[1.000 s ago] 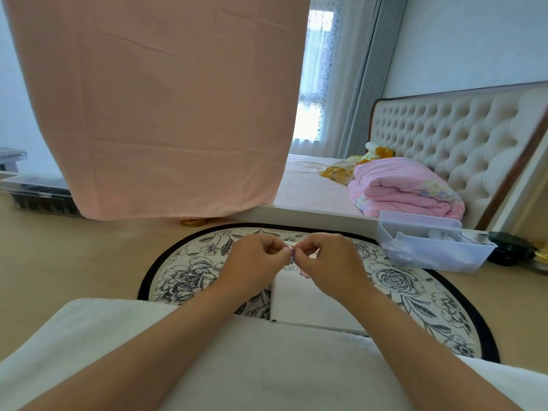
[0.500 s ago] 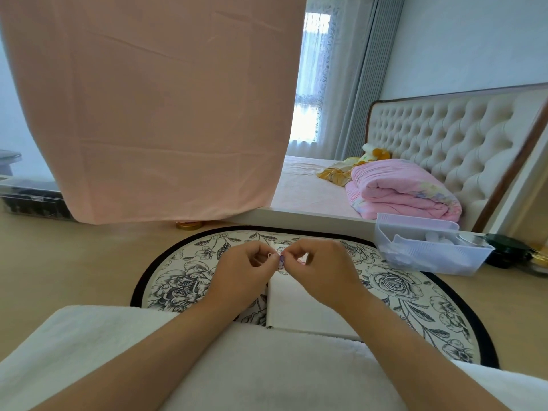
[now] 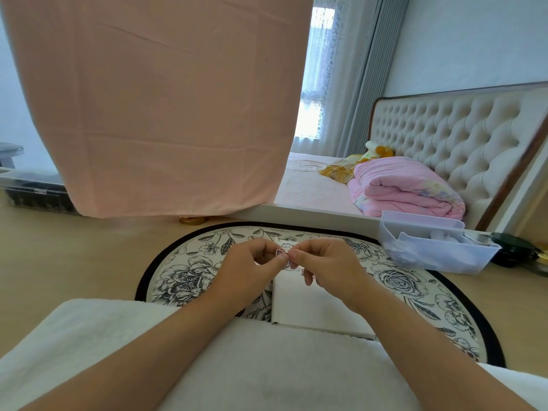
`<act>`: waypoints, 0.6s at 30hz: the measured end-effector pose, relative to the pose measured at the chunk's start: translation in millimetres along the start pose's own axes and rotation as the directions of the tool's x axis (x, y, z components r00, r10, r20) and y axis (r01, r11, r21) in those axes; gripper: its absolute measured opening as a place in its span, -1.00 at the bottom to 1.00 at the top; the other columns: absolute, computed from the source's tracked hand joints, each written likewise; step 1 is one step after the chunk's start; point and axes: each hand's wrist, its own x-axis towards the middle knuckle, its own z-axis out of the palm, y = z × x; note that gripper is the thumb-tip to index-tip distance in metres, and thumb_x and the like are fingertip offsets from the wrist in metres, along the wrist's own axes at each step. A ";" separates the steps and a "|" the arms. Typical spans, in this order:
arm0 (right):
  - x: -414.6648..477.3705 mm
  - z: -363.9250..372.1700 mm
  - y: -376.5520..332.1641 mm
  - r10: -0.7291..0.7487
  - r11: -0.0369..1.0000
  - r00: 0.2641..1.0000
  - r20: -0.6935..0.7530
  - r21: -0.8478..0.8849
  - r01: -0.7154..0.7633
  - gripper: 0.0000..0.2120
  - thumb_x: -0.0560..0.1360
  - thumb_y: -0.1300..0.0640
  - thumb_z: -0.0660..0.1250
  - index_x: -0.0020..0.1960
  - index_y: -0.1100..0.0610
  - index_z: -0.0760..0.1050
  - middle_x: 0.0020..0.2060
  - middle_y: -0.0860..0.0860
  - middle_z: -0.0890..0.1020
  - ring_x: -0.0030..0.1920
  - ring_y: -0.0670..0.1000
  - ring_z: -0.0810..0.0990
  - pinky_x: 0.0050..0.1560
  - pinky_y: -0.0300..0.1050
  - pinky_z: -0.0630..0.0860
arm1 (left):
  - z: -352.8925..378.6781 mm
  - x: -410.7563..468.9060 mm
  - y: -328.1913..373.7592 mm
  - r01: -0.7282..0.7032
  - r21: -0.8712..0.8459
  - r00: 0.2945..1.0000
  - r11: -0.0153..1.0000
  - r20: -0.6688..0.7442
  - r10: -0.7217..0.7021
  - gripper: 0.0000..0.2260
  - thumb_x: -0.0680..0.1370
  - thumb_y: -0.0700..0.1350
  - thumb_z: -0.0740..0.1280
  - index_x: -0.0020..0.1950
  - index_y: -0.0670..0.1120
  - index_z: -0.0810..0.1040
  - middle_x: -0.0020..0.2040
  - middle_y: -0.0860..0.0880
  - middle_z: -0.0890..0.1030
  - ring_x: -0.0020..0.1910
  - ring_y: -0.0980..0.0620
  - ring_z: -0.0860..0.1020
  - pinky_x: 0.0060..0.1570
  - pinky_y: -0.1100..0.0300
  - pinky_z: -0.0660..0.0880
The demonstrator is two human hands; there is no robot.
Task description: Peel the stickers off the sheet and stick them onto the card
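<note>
The left hand (image 3: 249, 268) and right hand (image 3: 329, 265) meet at the fingertips, both pinching a small sticker (image 3: 280, 253). Under the right hand lies the white card (image 3: 311, 307), on a floral mat (image 3: 184, 277).

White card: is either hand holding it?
No, the left hand and right hand both pinch a small sticker, while the white card lies on the floral mat.

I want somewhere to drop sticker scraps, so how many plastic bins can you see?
2. A white bin sits right of the floral mat; a clear box is at far left, partly behind the hanging pink cloth. More may be hidden behind that cloth.
</note>
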 end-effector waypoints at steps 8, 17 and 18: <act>1.3 -5.7 -0.7 0.050 0.998 0.998 0.030 0.023 -0.050 -0.88 0.56 0.07 0.42 -0.04 0.10 0.69 -0.23 -0.02 0.70 -0.41 -0.04 0.53 -0.47 -0.26 0.36 | -1.3 1.1 -0.1 0.045 -0.014 0.999 0.999 0.020 -0.045 -0.91 0.52 -0.12 0.46 -0.19 -0.05 0.66 -0.36 0.07 0.58 -0.39 0.20 0.45 -0.38 0.43 0.39; 3.8 -5.4 1.9 -0.049 0.987 0.998 0.049 -0.152 0.056 -0.86 0.55 0.11 0.41 -0.14 0.12 0.68 -0.32 -0.06 0.66 -0.42 -0.04 0.52 -0.28 -0.17 0.49 | -1.0 1.1 -0.2 0.054 -0.014 0.998 0.998 0.043 -0.053 -0.92 0.53 -0.15 0.45 -0.17 -0.08 0.65 -0.26 -0.08 0.67 -0.37 0.18 0.49 -0.36 0.42 0.44; 4.3 -5.4 2.7 -0.069 0.980 0.997 0.044 -0.184 0.076 -0.86 0.55 0.11 0.41 -0.15 0.10 0.67 -0.33 -0.07 0.66 -0.43 -0.05 0.53 -0.25 -0.12 0.52 | -0.9 1.1 -0.1 0.056 -0.014 0.998 0.998 0.043 -0.055 -0.92 0.53 -0.15 0.45 -0.17 -0.08 0.65 -0.26 -0.09 0.67 -0.37 0.18 0.49 -0.37 0.43 0.43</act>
